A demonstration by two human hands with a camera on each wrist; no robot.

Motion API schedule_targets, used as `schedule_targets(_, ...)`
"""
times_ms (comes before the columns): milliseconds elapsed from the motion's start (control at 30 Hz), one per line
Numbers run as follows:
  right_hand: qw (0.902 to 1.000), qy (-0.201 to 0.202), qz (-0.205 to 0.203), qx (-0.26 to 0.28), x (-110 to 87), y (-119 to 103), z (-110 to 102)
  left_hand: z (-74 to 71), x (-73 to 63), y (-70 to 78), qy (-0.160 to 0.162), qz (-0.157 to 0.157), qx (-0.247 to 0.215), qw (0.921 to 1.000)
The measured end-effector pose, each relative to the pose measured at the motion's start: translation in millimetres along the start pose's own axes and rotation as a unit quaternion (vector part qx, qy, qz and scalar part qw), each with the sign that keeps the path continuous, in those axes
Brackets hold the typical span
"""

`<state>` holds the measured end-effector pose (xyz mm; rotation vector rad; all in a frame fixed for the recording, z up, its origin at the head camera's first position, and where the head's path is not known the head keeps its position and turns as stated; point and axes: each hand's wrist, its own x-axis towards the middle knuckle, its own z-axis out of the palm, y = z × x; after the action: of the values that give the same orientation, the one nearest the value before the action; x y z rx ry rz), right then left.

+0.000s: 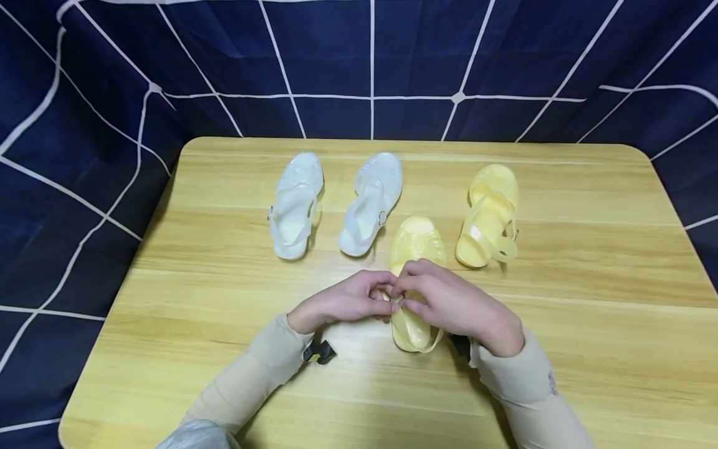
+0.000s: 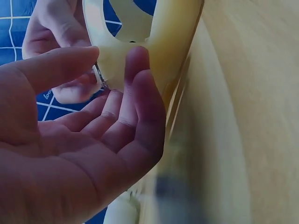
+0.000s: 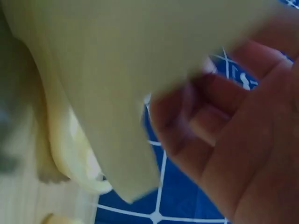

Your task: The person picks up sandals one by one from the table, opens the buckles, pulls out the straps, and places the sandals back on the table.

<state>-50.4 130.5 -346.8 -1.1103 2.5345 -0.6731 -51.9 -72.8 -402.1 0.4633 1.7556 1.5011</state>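
A yellow jelly sandal lies on the table, toe pointing away, with both hands over its left side. My left hand pinches the sandal's small metal buckle between thumb and fingers. Coming from the right across the sandal, my right hand has its fingertips curled at the same spot, pinching the ankle strap by the buckle. In the right wrist view, a pale yellow strap, blurred and close, hides part of the right fingertips. The sandal's middle is covered by the hands in the head view.
A second yellow sandal stands to the right, its strap hanging loose. Two whitish clear sandals lie further left, toes away. All rest on the wooden table, with a dark blue, white-lined cloth behind it.
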Motion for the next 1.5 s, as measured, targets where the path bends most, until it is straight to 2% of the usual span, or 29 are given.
schedule_targets(333, 0.9996, -0.019, 0.020, 0.005, 2.4, 0.8, 5.5, -1.8, -1.1, 2.0, -0.004, -0.003, 0.017, 0.9998)
schedule_targets(733, 0.9991, -0.030, 0.015, 0.027, 5.1, 5.6, 9.3, 0.8, -2.5, 2.7, 0.002, -0.013, 0.013, 0.9998)
schedule_targets(1067, 0.9988, -0.035, 0.011, 0.034, 5.9, 7.1, 10.7, 2.5, -1.1, -0.2, 0.011, -0.013, 0.029, 0.9994)
schedule_targets(1500, 0.9965, -0.059, 0.004, 0.059, 7.6, 10.9, 10.3, 2.6, 2.0, -0.7, -0.007, 0.006, 0.058, 0.9983)
